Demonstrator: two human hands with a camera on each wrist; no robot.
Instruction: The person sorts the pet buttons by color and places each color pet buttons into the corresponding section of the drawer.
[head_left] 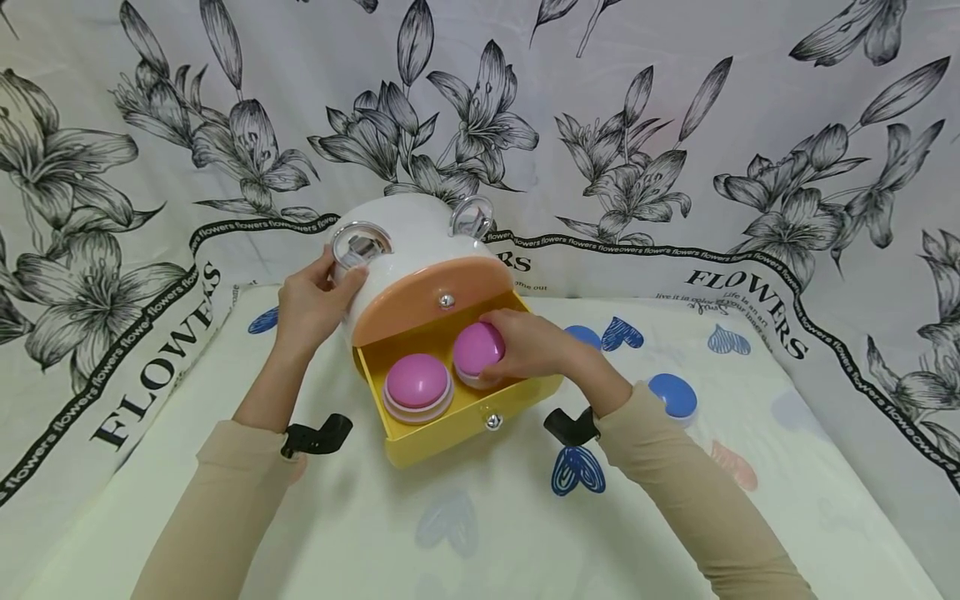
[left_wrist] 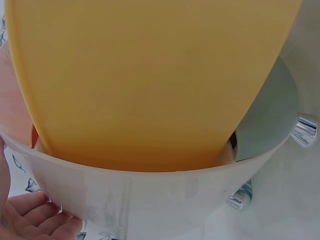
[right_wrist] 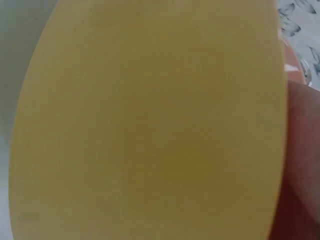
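Observation:
A white rounded storage box (head_left: pixel 412 221) with chrome rings on top tilts on the table. Its orange drawer (head_left: pixel 427 304) is closed, while the yellow drawer (head_left: pixel 442 437) below is pulled out. My left hand (head_left: pixel 309 296) grips the box's left side, thumb by the chrome ring; in the left wrist view its fingers (left_wrist: pixel 37 215) touch the white shell. Inside the yellow drawer sit two round pink-topped containers. My right hand (head_left: pixel 532 342) holds the right pink container (head_left: pixel 477 350). The left pink container (head_left: pixel 417 383) stands beside it. The drawer's yellow outside (right_wrist: pixel 150 125) fills most of the right wrist view.
A blue round-topped object (head_left: pixel 672 395) lies right of the box, beside my right sleeve. Another blue round shape (head_left: pixel 583 335) shows behind my right wrist. A flower-printed curtain (head_left: pixel 630 150) hangs behind the table, whose pale cloth (head_left: pixel 495 550) has printed hearts.

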